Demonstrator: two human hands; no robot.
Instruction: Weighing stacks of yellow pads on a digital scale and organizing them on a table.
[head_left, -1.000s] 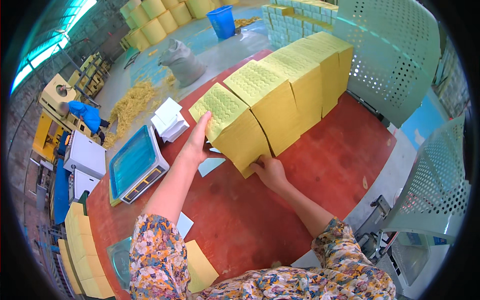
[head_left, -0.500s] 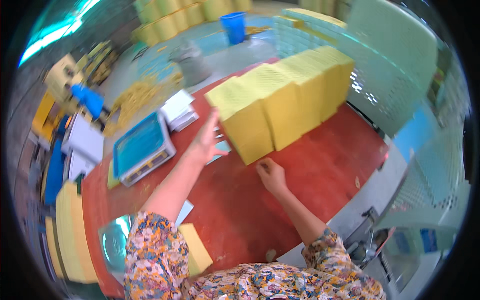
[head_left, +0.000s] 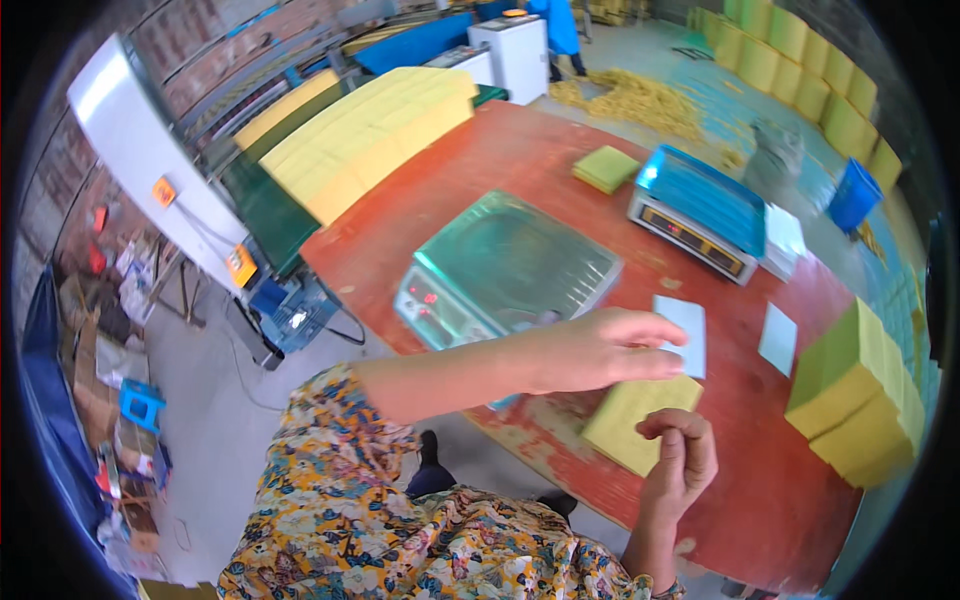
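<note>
My left hand (head_left: 605,350) reaches across the table with fingers stretched and the thumb apart, holding nothing. It is over the edge of a pale card (head_left: 688,330) and a flat stack of yellow sheets (head_left: 625,425). My right hand (head_left: 682,460) is beside that stack, its fingers curled and the thumb pressed to them. Whatever may be in that pinch is hidden. Close by my left forearm, a scale with a shiny metal pan (head_left: 515,265) shows lit red digits. A second pale card (head_left: 777,340) lies farther right.
A scale with a blue tray (head_left: 705,205) stands at the back, near a small yellow stack (head_left: 605,168) and white papers (head_left: 785,240). Tall yellow stacks rise at the right (head_left: 865,395) and far left (head_left: 375,130) of the red table (head_left: 740,460). A blue bucket (head_left: 855,195) is on the floor.
My view has swung left, bringing the metal-pan scale to the middle and the tall yellow stack to the right edge. My hands have left that stack and are now near the small one.
</note>
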